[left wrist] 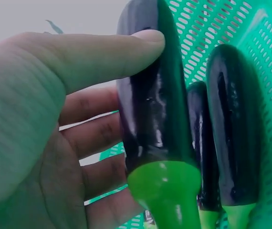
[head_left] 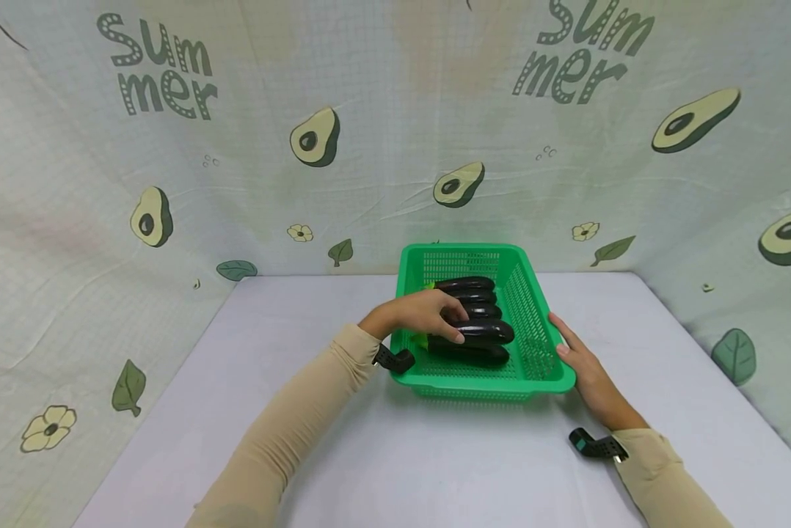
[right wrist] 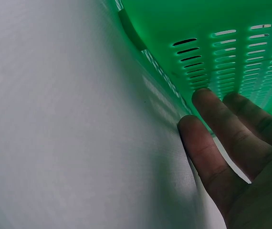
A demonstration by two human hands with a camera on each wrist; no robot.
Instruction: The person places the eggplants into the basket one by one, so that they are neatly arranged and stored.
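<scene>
My left hand reaches over the basket's left side and grips a dark purple eggplant, thumb on one side and fingers on the other. In the left wrist view, this glossy eggplant has a bright green cap and fills the middle. More eggplants lie side by side in a green plastic basket, in front of and behind the held one. My right hand is at the basket's right side, its fairly straight fingers against the slotted outer wall, low near the table.
The basket stands near the back of a table covered in white cloth. Behind it hangs a curtain printed with avocados, leaves and lettering. Black wrist devices sit at both cuffs, the left one close over the basket's rim.
</scene>
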